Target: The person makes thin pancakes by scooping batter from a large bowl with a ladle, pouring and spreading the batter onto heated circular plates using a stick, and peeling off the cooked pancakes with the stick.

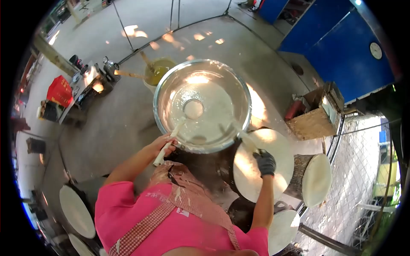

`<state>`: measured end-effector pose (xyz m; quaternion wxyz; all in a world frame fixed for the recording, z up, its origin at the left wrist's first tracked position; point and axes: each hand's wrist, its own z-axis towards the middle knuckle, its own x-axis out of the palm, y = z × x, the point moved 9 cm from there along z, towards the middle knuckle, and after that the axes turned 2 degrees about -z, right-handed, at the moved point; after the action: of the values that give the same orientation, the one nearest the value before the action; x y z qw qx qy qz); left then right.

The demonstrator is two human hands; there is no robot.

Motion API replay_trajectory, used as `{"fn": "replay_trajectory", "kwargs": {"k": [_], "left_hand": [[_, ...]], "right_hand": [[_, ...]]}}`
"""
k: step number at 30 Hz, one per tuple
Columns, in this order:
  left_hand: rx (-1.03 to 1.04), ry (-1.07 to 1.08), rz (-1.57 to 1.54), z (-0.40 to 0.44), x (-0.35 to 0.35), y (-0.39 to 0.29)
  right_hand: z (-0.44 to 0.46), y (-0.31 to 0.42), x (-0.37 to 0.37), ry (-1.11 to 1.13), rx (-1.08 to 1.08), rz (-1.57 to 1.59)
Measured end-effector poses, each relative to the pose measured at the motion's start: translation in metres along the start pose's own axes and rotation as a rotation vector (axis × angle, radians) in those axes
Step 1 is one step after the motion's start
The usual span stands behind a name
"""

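A wide metal bowl [159, 106] of milky white liquid stands before me. My left hand [166, 145], bare, is closed around the pale handle of a ladle [193, 109], whose round cup rests in the liquid. My right hand [265, 162] wears a dark glove and is closed on a pale, flat-looking tool [247, 140]; its far end reaches the bowl's right rim and is blurred. Below that hand lies a large round pale top [260, 179] on a dark, drum-like base.
Behind the bowl is a bucket [161, 70] of yellowish liquid with wooden handles sticking out. More round pale tops stand at right [317, 180] and lower left [77, 211]. A wooden box [314, 121] sits at right near wire mesh. A cluttered bench [77, 96] is at left.
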<state>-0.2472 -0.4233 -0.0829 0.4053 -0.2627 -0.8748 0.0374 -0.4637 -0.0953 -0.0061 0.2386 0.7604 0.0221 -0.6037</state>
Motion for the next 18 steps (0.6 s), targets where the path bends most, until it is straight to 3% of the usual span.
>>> {"fn": "replay_trajectory", "kwargs": {"k": [2, 4, 6, 7, 9, 11, 15, 18], "left_hand": [[-0.022, -0.115, 0.085, 0.054, -0.056, -0.039], [-0.132, -0.127, 0.054, 0.127, -0.130, -0.050], [-0.124, -0.208, 0.135, 0.162, -0.156, -0.064], [-0.103, -0.269, 0.210, 0.170, -0.163, -0.068], [-0.049, -0.392, 0.391, 0.170, -0.169, -0.078], [-0.015, -0.494, 0.545, 0.169, -0.172, -0.086], [0.087, -0.540, 0.728, 0.191, -0.180, -0.088], [0.130, -0.342, 0.610, 0.254, -0.187, -0.060]], "right_hand": [[0.031, 0.064, 0.049, 0.062, -0.101, -0.171], [0.045, 0.093, 0.148, 0.080, -0.317, -0.584], [0.033, 0.128, 0.198, -0.094, -0.646, -0.776], [0.036, 0.202, 0.116, 0.044, -0.462, -0.423], [0.039, 0.203, 0.096, 0.204, -0.042, -0.057], [0.034, 0.183, 0.129, 0.262, -0.027, -0.307], [0.030, 0.162, 0.166, 0.365, 0.168, -0.257], [0.018, 0.139, 0.181, 0.468, 0.485, -0.302]]}}
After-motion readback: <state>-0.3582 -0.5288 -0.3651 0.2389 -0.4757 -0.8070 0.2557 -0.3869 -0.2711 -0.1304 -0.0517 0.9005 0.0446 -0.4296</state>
